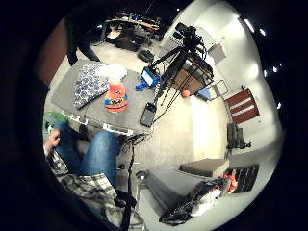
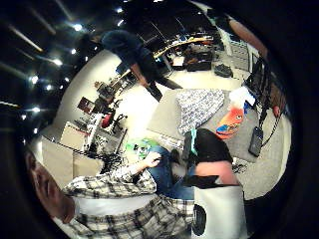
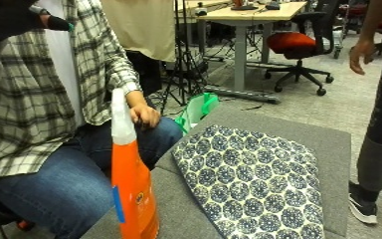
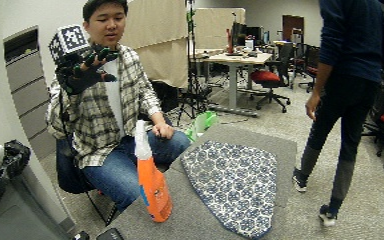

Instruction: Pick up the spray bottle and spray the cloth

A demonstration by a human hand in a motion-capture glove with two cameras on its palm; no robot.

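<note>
An orange spray bottle (image 3: 130, 184) with a white trigger head stands upright at the near end of the grey table (image 3: 330, 144), beside a blue-and-white patterned cloth (image 3: 257, 184) lying flat. The bottle (image 4: 151, 186) and cloth (image 4: 235, 182) also show in the wide outside view. My gloved right hand (image 4: 85, 67) is raised at chest height, well above and behind the bottle, with fingers spread and holding nothing. The palm views look down on the bottle (image 1: 116, 94) and cloth (image 1: 89, 84) from far off, as well as bottle (image 2: 230, 121) and cloth (image 2: 197, 107). The bare left hand (image 3: 144, 115) rests on the seated person's thigh.
A green bag (image 3: 199, 108) sits on the floor by the table's far edge. A standing person (image 4: 345, 100) is beside the table's far side. A phone (image 1: 147, 114) lies at the table's end near the bottle. A tripod (image 1: 175, 67) stands close by.
</note>
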